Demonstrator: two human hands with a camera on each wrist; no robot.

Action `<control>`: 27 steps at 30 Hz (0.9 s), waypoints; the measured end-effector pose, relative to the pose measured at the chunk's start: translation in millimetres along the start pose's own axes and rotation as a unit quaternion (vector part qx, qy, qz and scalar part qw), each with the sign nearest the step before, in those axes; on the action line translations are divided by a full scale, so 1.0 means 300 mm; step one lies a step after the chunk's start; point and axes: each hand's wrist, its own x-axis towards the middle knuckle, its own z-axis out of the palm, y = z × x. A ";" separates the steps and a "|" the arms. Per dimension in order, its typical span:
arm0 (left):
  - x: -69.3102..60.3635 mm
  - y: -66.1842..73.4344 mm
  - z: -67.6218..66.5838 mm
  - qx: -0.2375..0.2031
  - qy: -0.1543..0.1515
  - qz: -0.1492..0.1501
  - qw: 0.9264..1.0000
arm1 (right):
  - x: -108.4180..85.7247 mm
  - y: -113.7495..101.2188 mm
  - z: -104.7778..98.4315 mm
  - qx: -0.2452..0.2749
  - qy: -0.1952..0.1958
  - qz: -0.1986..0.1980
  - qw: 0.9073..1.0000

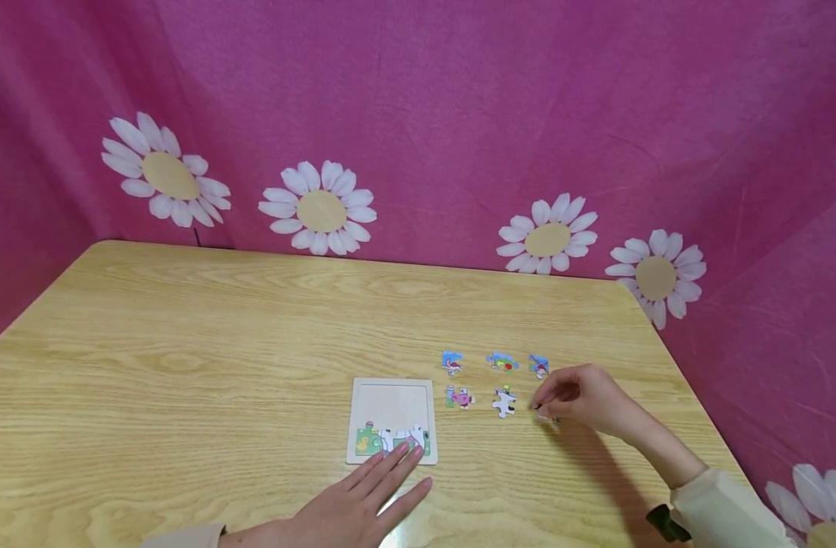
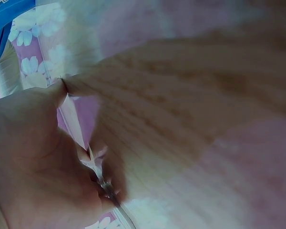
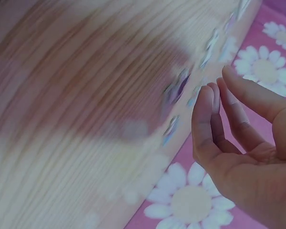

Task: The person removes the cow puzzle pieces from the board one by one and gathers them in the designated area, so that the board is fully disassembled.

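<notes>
A square wooden puzzle board (image 1: 393,382) lies on the table, its lower part filled with picture pieces (image 1: 370,441). My left hand (image 1: 363,502) rests with straight fingers over the board's lower right edge and covers part of it. To the right, my right hand (image 1: 589,399) reaches down with bent fingers over a jigsaw piece (image 1: 549,418), which it partly hides. In the right wrist view, no piece shows between the thumb and fingers of the right hand (image 3: 248,133). Beside it on the table lie a white piece (image 1: 504,402) and a pink-and-green piece (image 1: 460,397).
Farther back, a row holds a blue piece (image 1: 452,362), a blue-green piece (image 1: 503,361) and another blue piece (image 1: 538,365). The wooden table (image 1: 219,365) reaches to a pink curtain (image 1: 424,114) with white daisies behind and at the sides.
</notes>
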 end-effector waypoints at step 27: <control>-0.001 -0.001 -0.002 0.009 -0.018 0.004 1.000 | 0.246 -0.270 0.311 0.118 -0.124 -0.076 0.982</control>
